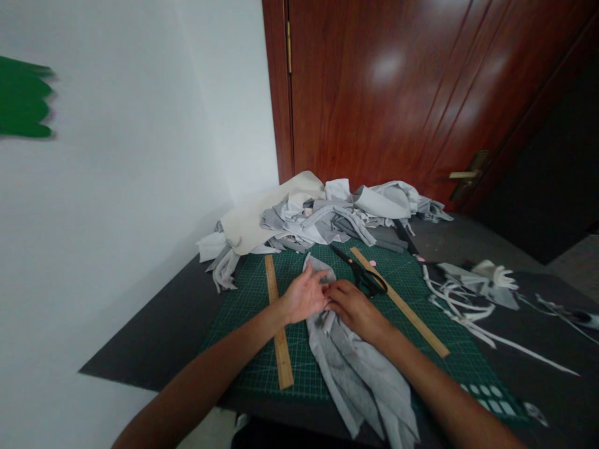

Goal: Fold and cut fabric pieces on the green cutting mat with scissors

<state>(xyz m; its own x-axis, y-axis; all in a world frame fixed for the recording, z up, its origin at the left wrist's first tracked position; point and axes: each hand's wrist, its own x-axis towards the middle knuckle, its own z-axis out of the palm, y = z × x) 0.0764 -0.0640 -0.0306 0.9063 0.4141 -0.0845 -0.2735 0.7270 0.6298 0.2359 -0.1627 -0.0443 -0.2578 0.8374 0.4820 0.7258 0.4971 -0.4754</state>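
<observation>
Left hand (pixel 303 297) is open, palm up; right hand (pixel 354 310) curls, grip unclear. Grey cloth (pixel 360 374), spread towards five o'clock across the mat (pixel 250 284), looks light, limp: pinch an edge.

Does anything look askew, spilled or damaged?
Nothing looks spilled or clearly damaged. Untidiest are the white strips, tangled at the right edge of the green mat, and fabric scraps heaped messily across its far end.

A cutting mat (pixel 250 293), scissors (pixel 354 264), wooden rulers (pixel 283 362) and heaped fabric offcuts (pixel 322 218) are marking this as a small fabric workshop.
</observation>
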